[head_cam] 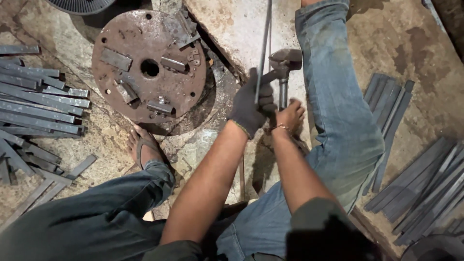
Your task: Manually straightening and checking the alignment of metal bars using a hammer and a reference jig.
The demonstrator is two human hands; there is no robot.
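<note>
Down close, the person's jeans-clad legs (96, 222) frame both forearms, which reach forward over the stone floor (232, 29). Just ahead, the left hand (249, 104), in a dark work glove, is clenched around a thin steel rod (263, 46) that runs up and away from it to the top edge of view. Beside it, nearly touching, the bare right hand (290, 116) is wrapped around the metal handle of a hammer (284, 65); the hammer's blocky head sits just beyond both hands, close against the rod, though whether it touches the rod is hard to say. Left of the left hand, a sandalled foot (144, 147) rests beside a rusty round steel plate (150, 65) with a centre hole and small blocks fixed to its face. Further left of that lies a heap of flat grey metal strips (38, 104). Right of the right hand, past the bent knee, more flat metal strips (420, 188) lie fanned on the floor. Beyond the round plate, a dark ribbed disc (79, 5) is cut off by the top edge.
</note>
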